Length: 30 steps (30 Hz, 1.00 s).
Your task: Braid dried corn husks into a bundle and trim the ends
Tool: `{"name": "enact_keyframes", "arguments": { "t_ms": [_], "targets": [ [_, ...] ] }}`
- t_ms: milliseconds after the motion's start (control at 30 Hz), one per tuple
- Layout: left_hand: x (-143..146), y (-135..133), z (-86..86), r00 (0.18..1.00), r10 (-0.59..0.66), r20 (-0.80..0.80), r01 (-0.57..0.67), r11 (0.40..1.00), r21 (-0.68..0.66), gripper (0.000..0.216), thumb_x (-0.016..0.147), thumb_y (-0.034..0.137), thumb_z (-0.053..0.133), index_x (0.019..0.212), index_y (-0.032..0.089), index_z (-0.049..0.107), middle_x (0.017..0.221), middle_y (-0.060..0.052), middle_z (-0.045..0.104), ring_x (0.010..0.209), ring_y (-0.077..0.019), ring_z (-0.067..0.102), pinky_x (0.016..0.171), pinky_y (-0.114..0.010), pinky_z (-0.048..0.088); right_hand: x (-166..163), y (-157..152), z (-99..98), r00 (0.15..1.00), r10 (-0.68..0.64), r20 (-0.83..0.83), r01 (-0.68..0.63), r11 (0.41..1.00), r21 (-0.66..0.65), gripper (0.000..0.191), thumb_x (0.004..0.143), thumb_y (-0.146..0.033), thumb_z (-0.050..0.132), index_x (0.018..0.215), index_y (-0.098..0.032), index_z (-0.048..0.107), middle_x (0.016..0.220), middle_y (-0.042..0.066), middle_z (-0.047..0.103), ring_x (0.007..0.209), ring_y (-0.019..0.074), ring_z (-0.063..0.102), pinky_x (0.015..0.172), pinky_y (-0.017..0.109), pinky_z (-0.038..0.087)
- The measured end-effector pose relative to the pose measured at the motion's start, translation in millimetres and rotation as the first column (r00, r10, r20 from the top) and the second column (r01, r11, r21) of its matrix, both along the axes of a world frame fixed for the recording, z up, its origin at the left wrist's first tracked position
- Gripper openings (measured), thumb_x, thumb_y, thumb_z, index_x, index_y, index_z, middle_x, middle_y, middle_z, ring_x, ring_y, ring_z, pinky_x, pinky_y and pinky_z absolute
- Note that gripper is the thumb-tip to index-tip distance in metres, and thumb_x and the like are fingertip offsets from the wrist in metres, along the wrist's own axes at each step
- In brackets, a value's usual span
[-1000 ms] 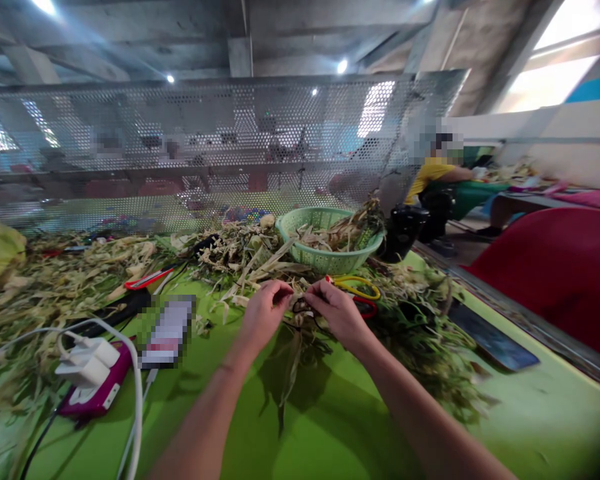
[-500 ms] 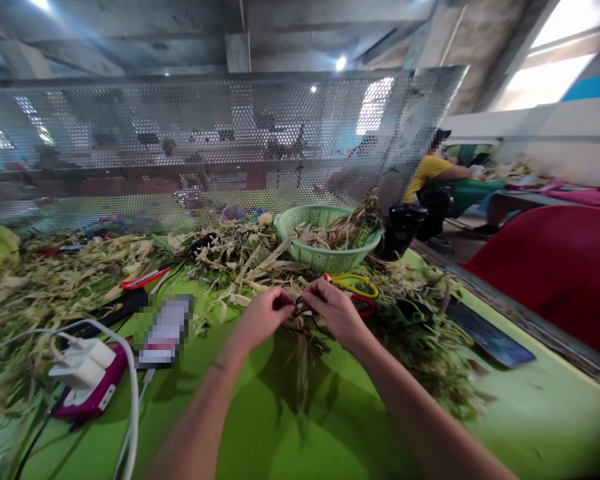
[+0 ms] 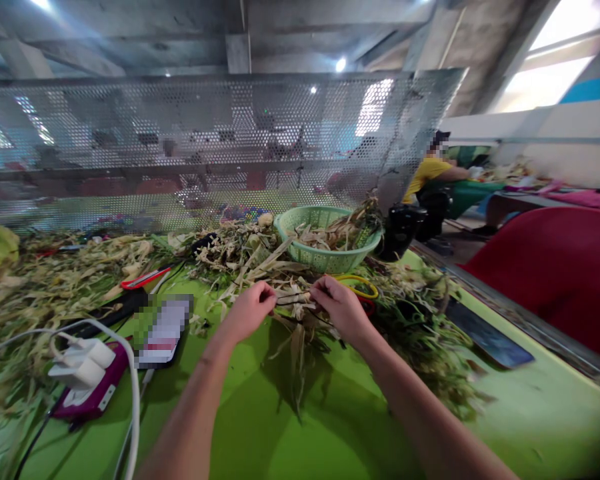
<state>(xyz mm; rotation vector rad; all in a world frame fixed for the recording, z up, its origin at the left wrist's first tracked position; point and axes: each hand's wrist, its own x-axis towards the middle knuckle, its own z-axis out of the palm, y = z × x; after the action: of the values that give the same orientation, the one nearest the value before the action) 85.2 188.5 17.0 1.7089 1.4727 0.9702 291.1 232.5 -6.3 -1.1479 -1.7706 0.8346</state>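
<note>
My left hand (image 3: 247,311) and my right hand (image 3: 341,307) are closed in pinches over the green table (image 3: 330,433), a hand's width apart. Between them they stretch a thin dark strand (image 3: 293,299), each hand gripping one end. Under the strand hangs a bundle of dried leaves (image 3: 297,347) that droops onto the table. A green plastic basket (image 3: 325,257) with dried husks stands just behind my hands.
Yellow-handled scissors (image 3: 363,288) lie beside my right hand, red-handled scissors (image 3: 145,277) to the left. A phone (image 3: 163,330), a white charger (image 3: 83,363) on a pink device and a dark phone (image 3: 487,337) lie around. Dried leaf heaps (image 3: 55,280) cover the back; a perforated metal screen (image 3: 205,147) stands behind. A person in yellow (image 3: 430,173) sits far right.
My hands have drawn apart, the left one moving left, and the strand between them is pulled out straight. The leaf bundle hangs lower under it.
</note>
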Motion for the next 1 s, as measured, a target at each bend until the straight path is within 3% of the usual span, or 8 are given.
{"name": "enact_keyframes", "arguments": {
  "t_ms": [233, 367, 567, 767, 867, 1000],
  "targets": [
    [-4, 7, -10.6, 0.957, -0.042, 0.288, 0.059, 0.997, -0.051, 0.011, 0.077, 0.023, 0.057, 0.085, 0.017, 0.053, 0.076, 0.001, 0.060, 0.069, -0.0135, 0.062, 0.073, -0.028, 0.047, -7, -3, 1.6, 0.994, 0.044, -0.097, -0.047, 0.998, -0.029, 0.014, 0.079, -0.033, 0.057, 0.075, -0.021, 0.052, 0.061, -0.002, 0.056, 0.056, 0.0137, 0.052, 0.055, 0.026, 0.042],
    [-4, 9, -11.4, 0.977, -0.032, 0.211, 0.039, 0.999, -0.029, 0.019, 0.080, 0.021, 0.053, 0.096, 0.016, 0.062, 0.087, -0.004, 0.066, 0.075, -0.0148, 0.062, 0.076, -0.029, 0.049, -9, -4, 3.7, 0.974, 0.104, -0.203, -0.118, 0.991, -0.059, 0.017, 0.071, -0.033, 0.064, 0.078, -0.020, 0.056, 0.067, -0.001, 0.059, 0.057, 0.0144, 0.055, 0.056, 0.027, 0.045],
    [-4, 3, -7.9, 0.996, -0.026, -0.080, 0.031, 0.998, 0.059, 0.026, 0.079, 0.015, 0.050, 0.090, 0.023, 0.072, 0.102, -0.004, 0.070, 0.093, -0.0202, 0.062, 0.086, -0.032, 0.045, -5, -7, 3.6, 0.996, 0.074, 0.048, -0.075, 0.997, 0.011, 0.019, 0.075, -0.028, 0.060, 0.088, -0.021, 0.071, 0.075, 0.002, 0.068, 0.068, 0.0186, 0.062, 0.067, 0.030, 0.047],
    [-6, 1, -7.0, 0.982, 0.006, -0.191, 0.009, 0.997, 0.077, 0.012, 0.078, 0.022, 0.056, 0.076, 0.022, 0.068, 0.080, -0.003, 0.069, 0.073, -0.0186, 0.059, 0.068, -0.028, 0.041, -4, -9, 8.1, 0.966, 0.090, 0.242, -0.123, 0.985, 0.124, 0.017, 0.077, -0.022, 0.058, 0.085, -0.023, 0.073, 0.086, 0.004, 0.070, 0.080, 0.0211, 0.063, 0.074, 0.032, 0.046],
    [-8, 3, -4.8, 0.986, 0.051, -0.162, -0.044, 0.998, 0.047, 0.013, 0.078, 0.031, 0.057, 0.074, 0.020, 0.062, 0.072, 0.000, 0.064, 0.066, -0.0160, 0.055, 0.062, -0.026, 0.037, -3, -7, 6.9, 0.954, 0.100, 0.283, -0.138, 0.983, 0.120, 0.014, 0.078, -0.023, 0.057, 0.082, -0.022, 0.071, 0.085, 0.004, 0.069, 0.078, 0.0205, 0.061, 0.072, 0.030, 0.045],
    [-7, 5, -6.0, 0.996, 0.057, 0.069, -0.054, 0.998, -0.044, 0.025, 0.077, 0.043, 0.058, 0.075, 0.018, 0.056, 0.065, 0.003, 0.056, 0.061, -0.0126, 0.049, 0.060, -0.024, 0.036, -4, -4, 3.8, 0.943, 0.056, 0.329, -0.111, 0.982, 0.152, 0.010, 0.080, -0.024, 0.055, 0.080, -0.021, 0.065, 0.081, 0.003, 0.066, 0.076, 0.0193, 0.059, 0.070, 0.029, 0.043]
  ]
}}
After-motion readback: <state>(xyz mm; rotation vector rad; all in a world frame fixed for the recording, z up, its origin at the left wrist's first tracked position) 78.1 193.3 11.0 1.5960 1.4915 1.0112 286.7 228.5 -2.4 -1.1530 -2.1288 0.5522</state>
